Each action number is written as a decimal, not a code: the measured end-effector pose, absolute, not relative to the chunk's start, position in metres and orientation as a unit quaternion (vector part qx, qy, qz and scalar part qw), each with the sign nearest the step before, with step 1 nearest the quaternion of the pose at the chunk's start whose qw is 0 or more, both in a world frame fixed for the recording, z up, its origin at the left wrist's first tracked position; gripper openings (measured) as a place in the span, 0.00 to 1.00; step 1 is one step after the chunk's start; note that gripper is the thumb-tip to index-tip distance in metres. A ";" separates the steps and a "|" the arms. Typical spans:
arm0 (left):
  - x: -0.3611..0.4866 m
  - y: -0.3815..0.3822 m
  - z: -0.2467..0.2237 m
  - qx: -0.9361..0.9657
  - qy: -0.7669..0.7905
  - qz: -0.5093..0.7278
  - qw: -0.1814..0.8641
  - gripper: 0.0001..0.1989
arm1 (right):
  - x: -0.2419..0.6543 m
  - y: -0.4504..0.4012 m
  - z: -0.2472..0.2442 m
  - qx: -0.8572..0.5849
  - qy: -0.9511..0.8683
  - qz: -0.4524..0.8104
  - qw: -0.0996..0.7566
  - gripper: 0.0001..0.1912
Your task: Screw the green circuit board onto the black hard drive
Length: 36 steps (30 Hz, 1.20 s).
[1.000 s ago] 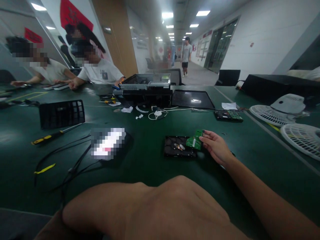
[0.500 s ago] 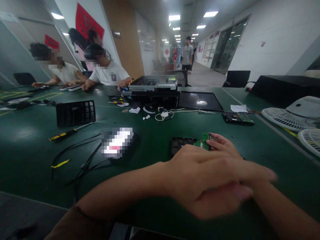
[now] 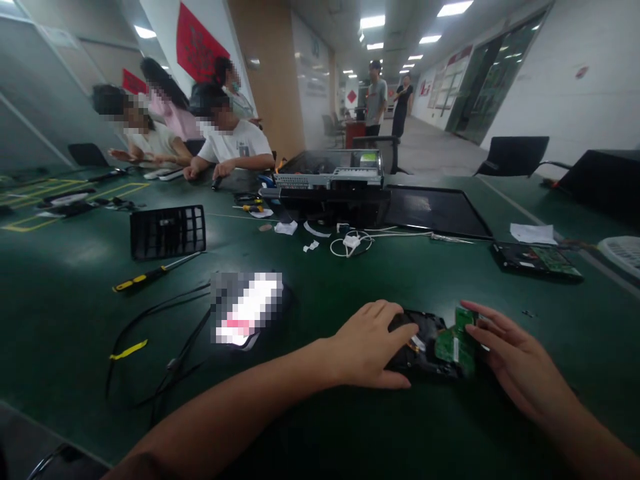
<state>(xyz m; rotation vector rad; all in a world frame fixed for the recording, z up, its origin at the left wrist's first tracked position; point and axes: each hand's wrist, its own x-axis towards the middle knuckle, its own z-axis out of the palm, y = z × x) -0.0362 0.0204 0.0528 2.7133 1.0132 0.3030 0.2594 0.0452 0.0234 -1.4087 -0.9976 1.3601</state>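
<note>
A black hard drive casing point(image 3: 425, 333) lies on the green table in front of me. My left hand point(image 3: 373, 343) spans its left end, fingers at the far edge and thumb along the near side, with the index finger reaching over its top. The hand covers part of the casing. A green circuit board point(image 3: 456, 340) is tilted up over the casing's right end. My right hand point(image 3: 510, 353) pinches that board by its right edge between thumb and fingers. Whether the board still touches the casing I cannot tell.
A lit phone point(image 3: 250, 310), black cables point(image 3: 175, 360) and a yellow-handled screwdriver point(image 3: 155, 275) lie left. Another hard drive point(image 3: 537, 260) is at right. Behind are a white cable point(image 3: 351, 243), an open metal chassis point(image 3: 327, 175) and a dark flat panel point(image 3: 440, 210). Several people are farther back.
My left hand has moved from above my right forearm back onto the casing. The right hand still holds the circuit board. The view has shifted, so the table things appear displaced.
</note>
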 end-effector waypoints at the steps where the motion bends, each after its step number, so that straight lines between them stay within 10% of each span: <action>1: -0.037 0.023 0.052 0.928 0.339 0.106 0.114 0.41 | 0.260 0.046 0.023 -0.578 -0.394 0.551 0.455 0.35; 23: -0.043 0.034 0.062 0.924 0.344 0.028 0.164 0.44 | 0.253 0.039 0.030 -0.568 -0.404 0.539 0.472 0.48; 29: -0.017 0.032 0.084 0.888 0.364 0.168 0.224 0.25 | 0.250 0.029 0.035 -0.484 -0.500 0.559 0.451 0.39; 36: 0.011 0.039 0.068 0.797 0.385 0.190 0.425 0.31 | 0.239 0.019 0.033 -0.422 -0.558 0.544 0.463 0.40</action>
